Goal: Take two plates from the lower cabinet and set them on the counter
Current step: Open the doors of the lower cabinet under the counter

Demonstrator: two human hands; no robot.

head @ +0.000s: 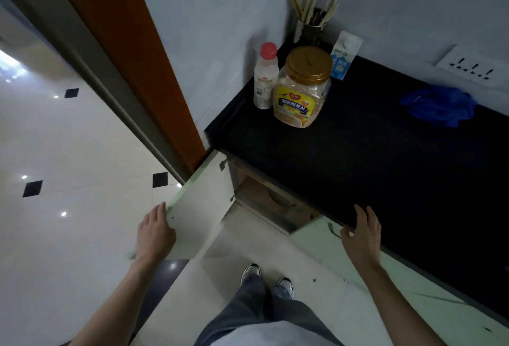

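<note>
The lower cabinet [272, 205] stands open under the black counter [358, 158]. Its pale green door [201, 208] is swung out to the left. My left hand [155, 231] grips the outer edge of that door. My right hand [363, 232] hovers with fingers spread at the counter's front edge, above the neighbouring closed door, holding nothing. Inside the dim cabinet a curved rim, perhaps a plate [279, 199], shows faintly; I cannot tell more.
On the counter's back left corner stand an oat jar with a gold lid [303, 89], a pink-capped bottle [265, 75], a milk carton [344, 56] and a utensil holder [312, 17]. A blue cloth [438, 106] lies at the right. A wall socket [471, 68] sits behind it. An orange door frame [132, 56] stands left.
</note>
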